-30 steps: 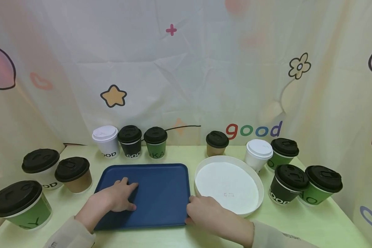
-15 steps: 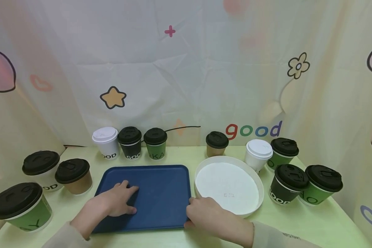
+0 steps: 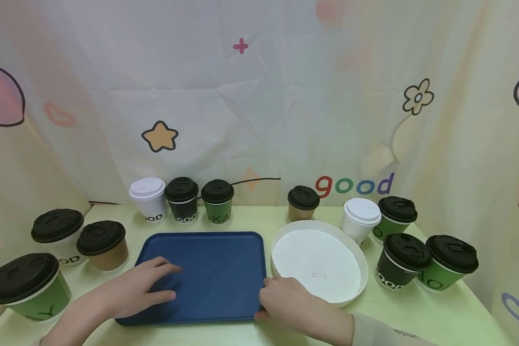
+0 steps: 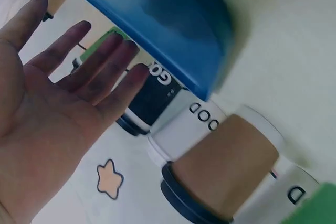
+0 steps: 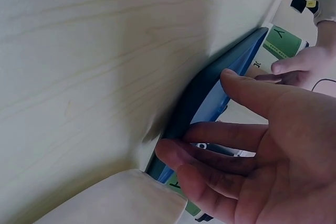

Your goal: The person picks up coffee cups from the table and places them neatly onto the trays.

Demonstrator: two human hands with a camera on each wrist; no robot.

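Observation:
A dark blue rectangular tray (image 3: 220, 274) lies flat on the table in the head view. Over its left part hovers my left hand (image 3: 131, 290), fingers spread and fairly straight. The left wrist view shows this hand's palm (image 4: 52, 108) facing the camera with nothing in it. My right hand (image 3: 287, 302) grips the tray's near right corner. In the right wrist view, the thumb of the right hand (image 5: 268, 124) lies at one edge of the tray (image 5: 194, 95) and curled fingers at the adjoining edge. A round white shallow dish (image 3: 320, 264) stands right beside the tray.
Several lidded paper cups surround the tray: a green cup (image 3: 43, 298) and a brown cup (image 3: 110, 254) at left, a white cup (image 3: 149, 206) behind, a black cup (image 3: 395, 269) at right. A small brown cup (image 3: 302, 211) stands behind the dish. A printed curtain (image 3: 259, 120) hangs behind.
My left hand has lifted off the tray's surface and drawn back to the left. The right hand keeps its hold at the corner, and the tray stays nearly in place.

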